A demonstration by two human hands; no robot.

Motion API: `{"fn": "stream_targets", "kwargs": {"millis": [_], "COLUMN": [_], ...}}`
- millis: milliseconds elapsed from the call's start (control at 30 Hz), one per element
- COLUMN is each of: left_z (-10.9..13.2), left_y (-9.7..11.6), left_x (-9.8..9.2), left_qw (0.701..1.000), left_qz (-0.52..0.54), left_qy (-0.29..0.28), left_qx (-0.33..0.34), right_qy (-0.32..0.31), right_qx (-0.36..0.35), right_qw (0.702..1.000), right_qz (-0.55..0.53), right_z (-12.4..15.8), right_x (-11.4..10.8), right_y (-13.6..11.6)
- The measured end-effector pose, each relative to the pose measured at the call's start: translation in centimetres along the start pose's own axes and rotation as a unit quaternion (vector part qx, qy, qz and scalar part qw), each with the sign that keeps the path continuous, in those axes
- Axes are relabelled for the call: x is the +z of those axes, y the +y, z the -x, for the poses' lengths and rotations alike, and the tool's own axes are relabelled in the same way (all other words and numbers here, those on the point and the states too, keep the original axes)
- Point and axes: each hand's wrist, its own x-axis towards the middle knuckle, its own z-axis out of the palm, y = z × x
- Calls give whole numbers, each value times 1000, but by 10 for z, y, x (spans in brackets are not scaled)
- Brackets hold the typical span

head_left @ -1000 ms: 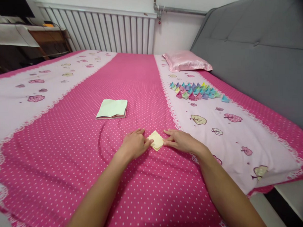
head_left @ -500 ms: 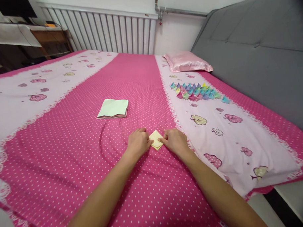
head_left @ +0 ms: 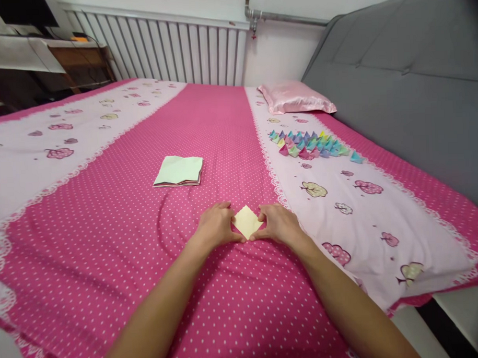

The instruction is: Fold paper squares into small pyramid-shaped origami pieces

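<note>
A small pale yellow piece of origami paper [head_left: 247,221], folded to a diamond shape, lies on the pink dotted bedspread [head_left: 211,289] with one corner toward me. My left hand [head_left: 216,224] grips its left side, the thumb at the near corner and the other fingers curled by the left corner. On the opposite side my right hand [head_left: 278,223] mirrors it, thumb at the near corner, fingers by the right corner. The paper's underside is hidden.
A stack of paper sheets [head_left: 179,170], light green on top, lies ahead to the left. Several rows of small folded paper boats [head_left: 312,143] stand ahead to the right. Beyond are a pink pillow [head_left: 299,97], a grey headboard [head_left: 408,89] and a white radiator [head_left: 159,46].
Both thumbs have moved from the paper's middle down to its near corner. The near layers that showed separate edges now look like one flat, slightly larger diamond.
</note>
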Motion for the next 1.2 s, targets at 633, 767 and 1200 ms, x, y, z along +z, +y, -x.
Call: {"fn": "stream_targets", "kwargs": {"millis": [633, 767, 1200], "left_z": [-2, -4, -3], "left_y": [-7, -10, -10], "left_x": [-7, -5, 0], "left_qw": [977, 972, 975], "left_qz": [146, 167, 96], "left_qy": [-23, -16, 35], "left_qx": [154, 163, 197], "right_qy": [-17, -20, -3], "right_qx": [-77, -86, -97], "right_qw": [985, 981, 977], "right_qz": [-155, -173, -190], "right_z": [-2, -3, -4], "right_x": [-6, -5, -3], "right_y": [24, 27, 27]}}
